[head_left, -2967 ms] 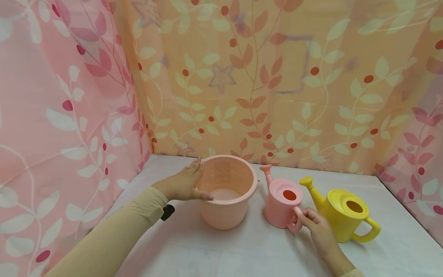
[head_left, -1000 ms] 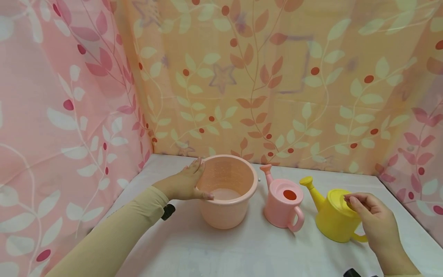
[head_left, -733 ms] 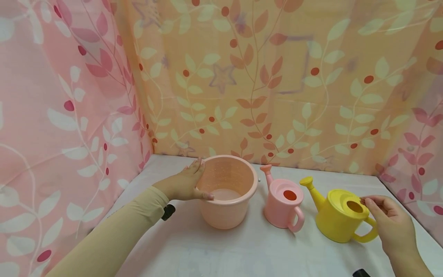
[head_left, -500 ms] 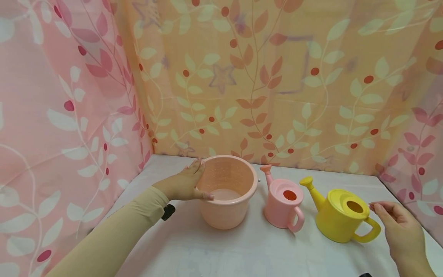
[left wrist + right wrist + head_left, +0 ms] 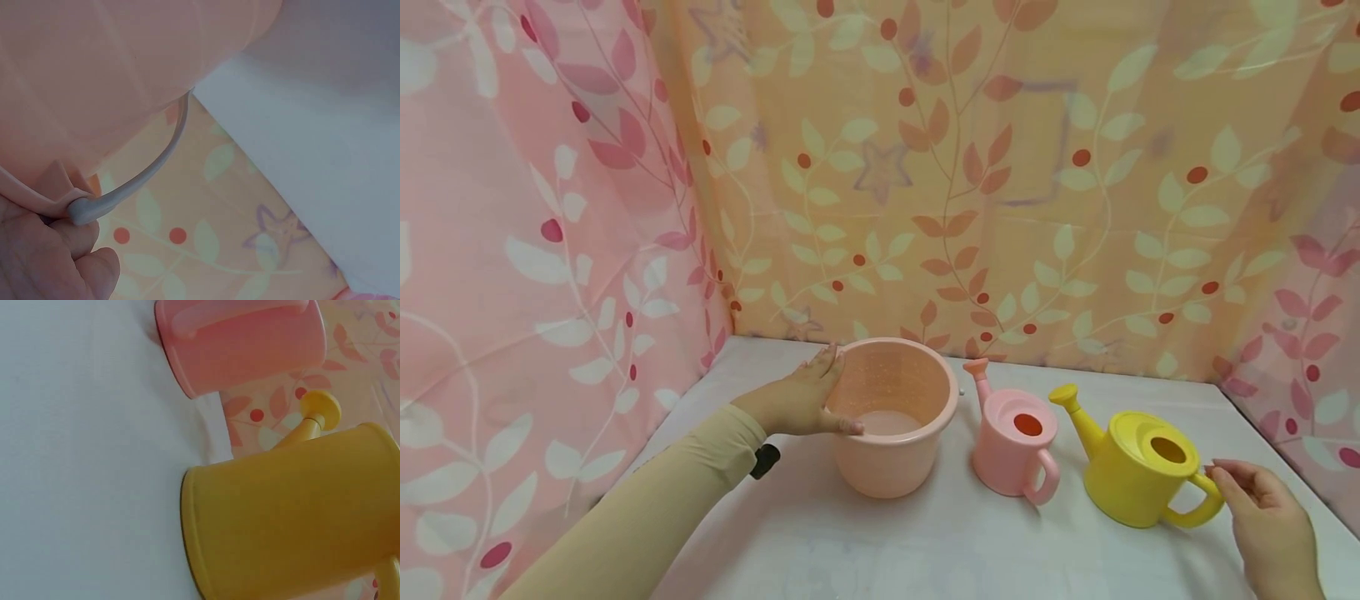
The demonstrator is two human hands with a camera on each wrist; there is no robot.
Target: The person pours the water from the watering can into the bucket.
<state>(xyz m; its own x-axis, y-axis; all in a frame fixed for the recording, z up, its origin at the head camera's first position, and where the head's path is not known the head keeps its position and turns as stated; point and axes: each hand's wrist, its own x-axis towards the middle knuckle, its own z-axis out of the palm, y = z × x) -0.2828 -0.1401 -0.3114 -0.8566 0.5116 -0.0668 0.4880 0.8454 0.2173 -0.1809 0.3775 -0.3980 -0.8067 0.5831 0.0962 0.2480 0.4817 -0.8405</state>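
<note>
A pale pink bucket (image 5: 886, 467) stands upright on the white table. My left hand (image 5: 797, 400) holds its left rim, thumb toward the front and fingers spread along the far left side. In the left wrist view, curled fingers (image 5: 44, 262) lie under the rim beside the grey bail handle (image 5: 140, 181). My right hand (image 5: 1270, 521) has its thumb and index fingertip at the top of the handle of the yellow watering can (image 5: 1127, 479), pinching it there. The right wrist view shows that can but not the hand. A pink watering can (image 5: 1009, 454) stands between bucket and yellow can.
The white table (image 5: 865, 554) ends at a floral curtain (image 5: 955, 192) behind. A pink floral curtain (image 5: 550, 292) closes the left side, and another (image 5: 1326, 333) the right. Both spouts point to the back left.
The right hand has let go of the pink watering can's handle, passed over the yellow can's top, then lowered to its handle. Left hand, bucket and both cans have stayed in place.
</note>
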